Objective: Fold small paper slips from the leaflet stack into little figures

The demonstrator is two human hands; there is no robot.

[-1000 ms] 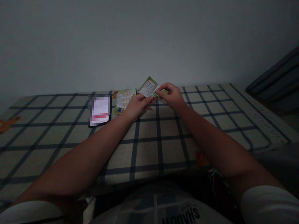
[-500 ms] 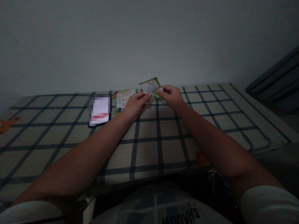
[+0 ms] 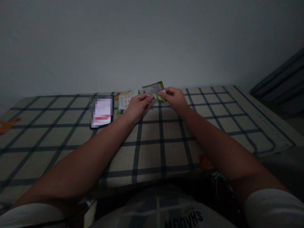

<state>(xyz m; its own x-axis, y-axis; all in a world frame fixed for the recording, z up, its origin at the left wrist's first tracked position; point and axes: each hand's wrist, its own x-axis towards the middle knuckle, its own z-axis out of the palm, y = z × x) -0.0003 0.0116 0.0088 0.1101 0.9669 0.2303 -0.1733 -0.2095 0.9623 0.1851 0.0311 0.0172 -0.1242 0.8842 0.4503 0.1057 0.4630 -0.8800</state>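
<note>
A small green-edged card [image 3: 153, 88] with a white printed face is held just above the checked cloth, tilted nearly flat. My left hand [image 3: 137, 106] pinches its near left corner. My right hand [image 3: 174, 98] pinches its right side, together with a green bit of card under it. Both arms reach forward from the bottom of the view. Behind my left hand a larger printed sheet [image 3: 125, 99] in orange and white lies flat on the cloth.
A dark-framed device with a bright, blurred screen [image 3: 102, 111] lies left of the sheet. The grey cloth with dark grid lines [image 3: 161, 148] runs back to a plain wall. A dark slanted edge [image 3: 277, 82] stands at the far right.
The card has tipped from standing steeply on its corner to lying almost flat and a little lower. Both hands have stayed at the same place, still pinching it.
</note>
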